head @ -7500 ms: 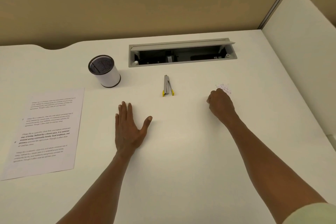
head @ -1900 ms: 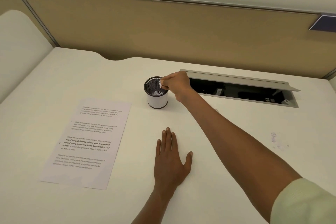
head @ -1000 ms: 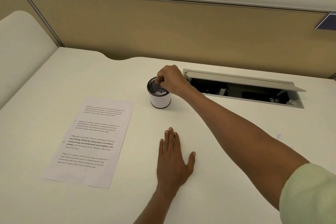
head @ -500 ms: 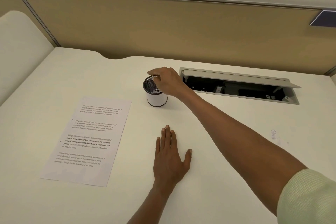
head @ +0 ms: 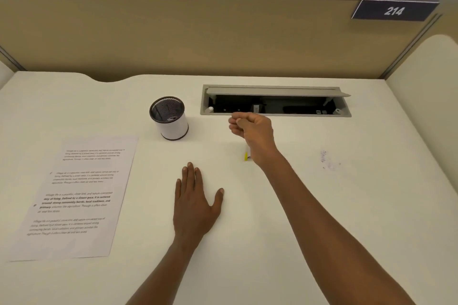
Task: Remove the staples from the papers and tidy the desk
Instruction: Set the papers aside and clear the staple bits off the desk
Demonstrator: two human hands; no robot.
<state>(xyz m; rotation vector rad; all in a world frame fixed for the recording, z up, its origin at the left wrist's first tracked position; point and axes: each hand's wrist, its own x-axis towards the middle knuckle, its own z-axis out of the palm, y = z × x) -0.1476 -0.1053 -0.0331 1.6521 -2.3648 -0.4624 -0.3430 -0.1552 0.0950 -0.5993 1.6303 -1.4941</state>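
The left hand (head: 194,205) lies flat on the counter (head: 322,218), fingers straight, holding nothing. The right hand (head: 250,127) hovers with its grip curled closed; I cannot tell whether it pinches anything.

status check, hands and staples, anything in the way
Left hand flat on desk, open. Right hand curled above desk, hold unclear. Few staples at right. Staple remover partly under right wrist.

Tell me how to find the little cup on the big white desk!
Look at the white desk, along its far edge, where a long grey hatch stands open. Just left of that hatch stands the cup, beyond the top corner of the printed paper. It is the only round, upright thing there: white outside, with a dark mesh lining and black rim.
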